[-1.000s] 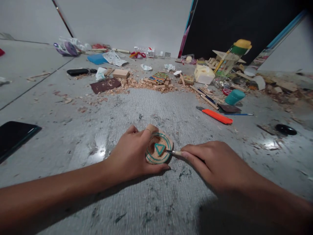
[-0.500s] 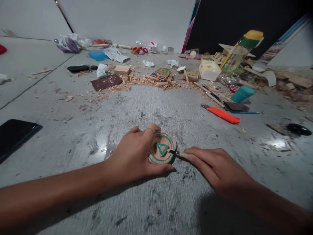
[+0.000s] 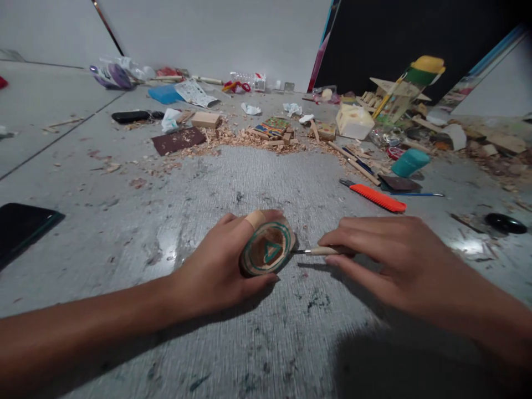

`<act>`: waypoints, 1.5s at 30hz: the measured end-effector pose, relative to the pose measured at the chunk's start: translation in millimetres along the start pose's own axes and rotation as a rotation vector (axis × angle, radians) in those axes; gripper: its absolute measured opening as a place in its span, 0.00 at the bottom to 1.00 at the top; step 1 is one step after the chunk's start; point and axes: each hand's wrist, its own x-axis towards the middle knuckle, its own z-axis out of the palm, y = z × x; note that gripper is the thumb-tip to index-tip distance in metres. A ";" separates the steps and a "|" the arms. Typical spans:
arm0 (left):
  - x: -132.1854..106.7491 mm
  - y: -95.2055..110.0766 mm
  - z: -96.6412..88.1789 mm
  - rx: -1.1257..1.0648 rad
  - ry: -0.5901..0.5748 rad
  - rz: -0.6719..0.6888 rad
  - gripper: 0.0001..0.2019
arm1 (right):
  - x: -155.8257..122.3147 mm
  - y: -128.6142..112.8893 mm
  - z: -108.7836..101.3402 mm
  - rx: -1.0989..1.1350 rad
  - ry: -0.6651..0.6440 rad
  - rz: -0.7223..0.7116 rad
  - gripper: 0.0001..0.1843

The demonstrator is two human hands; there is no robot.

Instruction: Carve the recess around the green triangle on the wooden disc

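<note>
My left hand grips a round wooden disc by its left side, with thumb below and fingers above. Green rings and a green triangle mark the disc's face, which is tilted and hollowed around the triangle. A bandage wraps one finger of that hand. Between thumb and fingers, my right hand holds a small carving knife with a pale wooden handle. Its thin metal blade points left, close to the disc's right edge; whether it touches cannot be made out.
An orange utility knife lies beyond my right hand, near a teal cylinder. Wood shavings, wood blocks and sandpaper spread across the back. A black phone rests at the left, a black oval object at the right.
The disc has tilted and shifted slightly left with my left hand. My right hand has drawn the blade off the disc's face toward its right edge, and the knife handle lies flatter.
</note>
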 end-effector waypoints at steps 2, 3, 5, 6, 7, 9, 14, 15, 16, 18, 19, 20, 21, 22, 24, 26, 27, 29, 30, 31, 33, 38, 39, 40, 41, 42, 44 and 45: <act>-0.8 -0.6 0.6 -0.011 0.005 0.014 0.36 | -1.1 1.6 8.2 -0.016 0.064 -0.038 0.10; -1.1 -0.6 0.8 -0.015 0.007 0.010 0.36 | -1.9 2.1 12.0 -0.026 0.085 -0.048 0.10; -1.3 -0.2 1.2 -0.017 0.016 -0.016 0.37 | -3.4 2.2 18.1 -0.045 0.114 -0.050 0.10; -1.3 0.1 1.3 -0.016 0.017 -0.026 0.37 | -3.9 1.8 20.5 -0.055 0.120 -0.047 0.11; -1.3 0.5 1.4 -0.017 0.017 -0.032 0.38 | -4.2 1.3 22.5 -0.065 0.122 -0.045 0.11; -1.5 1.0 1.5 -0.019 0.020 -0.021 0.38 | -4.0 -0.1 26.3 -0.086 0.130 -0.052 0.11; -2.2 2.9 1.2 -0.001 0.016 0.015 0.37 | -2.1 -3.2 36.1 -0.127 0.258 -0.104 0.10; -2.2 3.2 1.2 -0.002 0.014 0.006 0.37 | -2.0 -3.8 37.5 -0.133 0.267 -0.108 0.10; -2.1 3.3 1.1 -0.001 0.016 -0.001 0.37 | -2.0 -4.4 38.3 -0.130 0.266 -0.112 0.10; -1.9 2.9 1.1 0.002 0.036 -0.012 0.38 | -2.3 -5.7 38.5 -0.090 0.244 -0.125 0.10; -1.8 2.2 1.2 -0.005 0.042 -0.015 0.38 | -2.5 -6.3 37.8 -0.060 0.228 -0.126 0.10; -1.7 1.5 1.4 -0.018 0.047 -0.015 0.38 | -2.6 -6.9 36.7 -0.030 0.221 -0.123 0.09; -1.7 0.6 1.6 -0.037 0.048 -0.015 0.38 | -2.6 -7.3 35.3 -0.007 0.228 -0.111 0.09; -1.6 -0.1 1.8 -0.058 0.043 -0.022 0.38 | -2.5 -7.6 34.0 0.007 0.242 -0.090 0.09; -1.6 -0.9 2.1 -0.089 0.034 -0.033 0.38 | -2.4 -7.4 32.3 0.010 0.273 -0.050 0.08; -1.4 -0.5 2.0 -0.090 0.031 -0.034 0.38 | -2.4 -6.7 32.7 -0.028 0.291 -0.043 0.08; -1.3 0.1 1.9 -0.085 0.029 -0.025 0.38 | -2.4 -6.4 33.9 -0.063 0.290 -0.052 0.09; -1.1 1.5 1.6 -0.076 0.033 -0.010 0.38 | -2.5 -6.3 37.2 -0.140 0.297 -0.083 0.09; -1.1 2.0 1.5 -0.069 0.037 -0.010 0.38 | -2.5 -6.8 39.0 -0.167 0.302 -0.098 0.10; -1.2 2.4 1.5 -0.061 0.043 -0.012 0.38 | -2.4 -7.6 40.7 -0.178 0.305 -0.112 0.10; -1.6 2.4 1.9 -0.035 0.055 -0.011 0.38 | -1.9 -9.8 42.9 -0.161 0.314 -0.137 0.11; -3.0 1.6 3.5 0.009 0.088 0.019 0.37 | 0.2 -12.3 43.6 -0.015 0.309 -0.132 0.09; -3.3 1.7 3.6 0.010 0.091 0.021 0.37 | 0.4 -11.8 43.7 -0.001 0.304 -0.125 0.08; -3.5 1.9 3.5 0.012 0.093 0.024 0.37 | 0.5 -10.9 43.8 0.000 0.299 -0.121 0.09; -3.6 2.0 3.4 0.018 0.093 0.027 0.37 | 0.3 -10.0 44.0 -0.010 0.294 -0.123 0.09; -3.7 2.2 3.2 0.026 0.091 0.033 0.36 | 0.0 -9.0 44.0 -0.030 0.289 -0.124 0.09; -3.5 2.5 3.1 0.050 0.085 0.037 0.36 | -1.2 -8.0 43.2 -0.099 0.302 -0.113 0.09; -3.3 2.6 3.1 0.059 0.084 0.032 0.36 | -1.8 -8.1 42.4 -0.143 0.314 -0.101 0.09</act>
